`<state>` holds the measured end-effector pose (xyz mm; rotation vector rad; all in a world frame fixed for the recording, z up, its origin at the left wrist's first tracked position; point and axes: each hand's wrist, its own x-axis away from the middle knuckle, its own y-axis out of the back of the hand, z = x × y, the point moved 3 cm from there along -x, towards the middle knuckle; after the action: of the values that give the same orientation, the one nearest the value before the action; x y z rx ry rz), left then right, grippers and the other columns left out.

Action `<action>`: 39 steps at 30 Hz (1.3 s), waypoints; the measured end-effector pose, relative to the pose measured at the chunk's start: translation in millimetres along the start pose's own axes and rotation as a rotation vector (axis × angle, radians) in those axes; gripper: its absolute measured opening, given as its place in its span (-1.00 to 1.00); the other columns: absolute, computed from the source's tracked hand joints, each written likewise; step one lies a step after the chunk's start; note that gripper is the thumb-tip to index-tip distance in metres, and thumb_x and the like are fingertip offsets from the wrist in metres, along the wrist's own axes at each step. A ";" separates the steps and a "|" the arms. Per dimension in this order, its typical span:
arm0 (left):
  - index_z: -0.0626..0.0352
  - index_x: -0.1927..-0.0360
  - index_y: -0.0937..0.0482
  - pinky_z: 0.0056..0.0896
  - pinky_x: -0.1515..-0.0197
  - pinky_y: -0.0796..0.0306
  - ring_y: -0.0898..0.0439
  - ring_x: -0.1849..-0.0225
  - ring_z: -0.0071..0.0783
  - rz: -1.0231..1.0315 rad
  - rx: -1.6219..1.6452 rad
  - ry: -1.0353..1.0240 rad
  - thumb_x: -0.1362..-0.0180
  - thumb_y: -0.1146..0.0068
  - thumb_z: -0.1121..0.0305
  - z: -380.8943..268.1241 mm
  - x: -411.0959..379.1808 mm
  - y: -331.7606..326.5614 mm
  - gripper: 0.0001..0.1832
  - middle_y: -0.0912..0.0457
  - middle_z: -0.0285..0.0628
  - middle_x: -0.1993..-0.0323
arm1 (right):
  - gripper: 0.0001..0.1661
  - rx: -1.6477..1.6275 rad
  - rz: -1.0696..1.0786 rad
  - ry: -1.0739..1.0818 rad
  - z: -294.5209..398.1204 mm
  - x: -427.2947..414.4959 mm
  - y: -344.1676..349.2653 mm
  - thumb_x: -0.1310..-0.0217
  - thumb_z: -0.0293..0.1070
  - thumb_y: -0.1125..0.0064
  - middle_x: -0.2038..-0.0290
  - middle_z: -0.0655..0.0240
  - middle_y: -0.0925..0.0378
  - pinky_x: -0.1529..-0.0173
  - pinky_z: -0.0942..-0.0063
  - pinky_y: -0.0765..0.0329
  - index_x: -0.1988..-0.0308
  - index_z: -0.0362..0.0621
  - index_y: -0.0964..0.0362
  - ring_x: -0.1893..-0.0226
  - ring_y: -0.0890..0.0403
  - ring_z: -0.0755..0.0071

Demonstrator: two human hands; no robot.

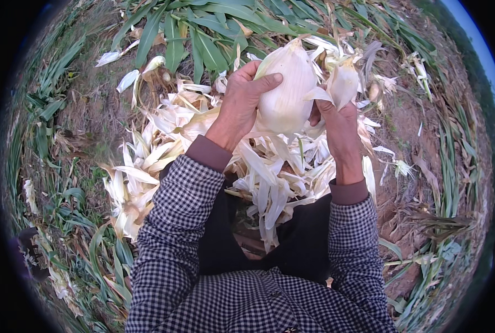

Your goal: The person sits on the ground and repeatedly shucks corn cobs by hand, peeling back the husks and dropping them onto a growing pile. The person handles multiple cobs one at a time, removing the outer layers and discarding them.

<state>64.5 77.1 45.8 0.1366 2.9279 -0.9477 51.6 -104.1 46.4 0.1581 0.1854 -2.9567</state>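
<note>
My left hand point(247, 93) grips the left edge of a broad, pale corn husk point(288, 89), its thumb lying across the front. On the other side my right hand point(335, 110) pinches husk leaves between thumb and fingers, partly hidden behind them. A smaller pale husk point(343, 83) stands above the right hand, touching it. Whether a cob is inside either husk cannot be seen. Below both hands spreads a heap of loose dry corn husks point(264, 170), reaching between my knees.
Green corn stalks and leaves point(206, 41) lie beyond the heap, with more cut stalks point(449, 166) along the right and left. Husks point(131, 179) pile beside my left sleeve. Bare reddish soil point(401, 120) shows at the right. A dark, unclear object point(33, 254) is at the far left.
</note>
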 end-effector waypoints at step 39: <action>0.37 0.22 -0.48 -0.18 0.36 -0.37 -0.57 0.44 -0.10 0.326 -1.310 0.076 0.16 0.03 0.45 98.5 13.2 -45.6 -0.65 -0.58 0.08 0.51 | -0.94 -0.570 -0.428 -0.200 2.0 1.7 30.9 -0.27 -0.44 0.12 0.63 0.49 -0.21 0.62 0.61 -0.08 0.30 -0.12 -0.31 0.68 -0.15 0.67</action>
<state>49.6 -16.6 -8.6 0.5144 2.7842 1.0329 55.3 -134.8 44.6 -0.2862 1.1363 -3.1411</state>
